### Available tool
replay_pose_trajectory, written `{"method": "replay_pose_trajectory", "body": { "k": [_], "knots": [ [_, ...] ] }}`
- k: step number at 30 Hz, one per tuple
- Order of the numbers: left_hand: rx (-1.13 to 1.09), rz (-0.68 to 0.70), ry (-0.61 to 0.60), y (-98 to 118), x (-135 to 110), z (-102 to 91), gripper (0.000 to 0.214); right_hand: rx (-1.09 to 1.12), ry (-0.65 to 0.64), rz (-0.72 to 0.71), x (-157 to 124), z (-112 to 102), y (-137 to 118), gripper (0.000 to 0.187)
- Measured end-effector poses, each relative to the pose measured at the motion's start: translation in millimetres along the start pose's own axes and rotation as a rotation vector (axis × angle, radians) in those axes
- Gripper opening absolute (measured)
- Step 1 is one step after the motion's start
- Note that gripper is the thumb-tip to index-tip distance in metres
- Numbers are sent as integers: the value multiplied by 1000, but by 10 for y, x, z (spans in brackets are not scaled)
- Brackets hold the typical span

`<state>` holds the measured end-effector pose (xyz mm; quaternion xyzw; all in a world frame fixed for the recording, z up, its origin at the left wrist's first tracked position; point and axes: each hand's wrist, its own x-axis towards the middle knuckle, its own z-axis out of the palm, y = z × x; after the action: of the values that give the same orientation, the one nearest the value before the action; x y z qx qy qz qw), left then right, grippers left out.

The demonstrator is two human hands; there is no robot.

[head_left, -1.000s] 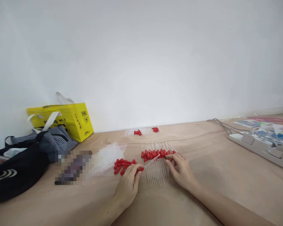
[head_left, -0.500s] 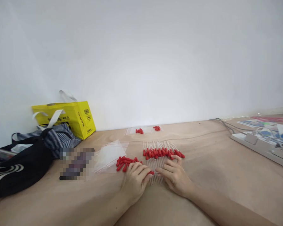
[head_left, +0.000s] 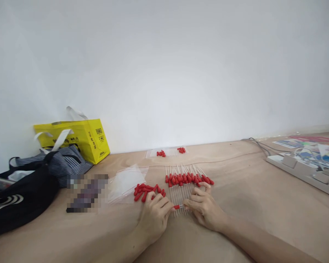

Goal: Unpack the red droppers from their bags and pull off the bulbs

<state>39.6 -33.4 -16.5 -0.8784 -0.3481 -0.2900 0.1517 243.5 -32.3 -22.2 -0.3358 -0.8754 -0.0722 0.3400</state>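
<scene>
- L hand: pinching red rubber bulb, only part visible btwn fingers.
- R hand: fingertips gripping clear dropper tube, end to bulb.
- Bulb + tube now approx. horiz. over bare tubes; 1 s ago tube stuck out diag. from L hand.
- R hand was at bulbed droppers, now nearer cam, just below.
- Loose bulbs beside L hand, more of pile exposed vs 1 s ago.
</scene>
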Motion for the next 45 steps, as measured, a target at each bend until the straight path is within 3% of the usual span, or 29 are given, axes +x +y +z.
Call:
{"method": "replay_pose_trajectory", "body": {
  "k": [9, 11, 14, 17, 23, 29, 34, 39, 45],
  "knots": [
    [-12, -20, -6, -28, -30, -29, 23, 14, -20, -15, -32, -11, 33, 23],
    [-1, -85, 14, -105, -65, -62, 25, 13, -23, 53, -60, -63, 119, 23],
    [-10, -194, 95, -203, -109, -110, 25, 25, -6, 280, -88, -167, 285, 26],
    [-118, -201, 124, -220, -99, -100, 24, 73, -18, 455, -88, -232, 365, 30],
    [-204, -407, 188, -322, -26, -84, 28, -20, -81, 539, -137, -163, 272, 31],
    [-186, -649, 99, -567, 21, -235, 22, -18, -138, 610, -177, -17, 278, 28],
    [-93, -811, -121, -676, 210, -234, 17, 58, -113, 640, -72, 86, 274, 17],
    [-66, -867, -229, -774, 394, -139, 14, 76, -52, 677, 16, 180, 296, 16],
    [-71, -858, -342, -797, 418, -92, 12, 95, -48, 681, 30, 233, 318, 23]
  ]
}}
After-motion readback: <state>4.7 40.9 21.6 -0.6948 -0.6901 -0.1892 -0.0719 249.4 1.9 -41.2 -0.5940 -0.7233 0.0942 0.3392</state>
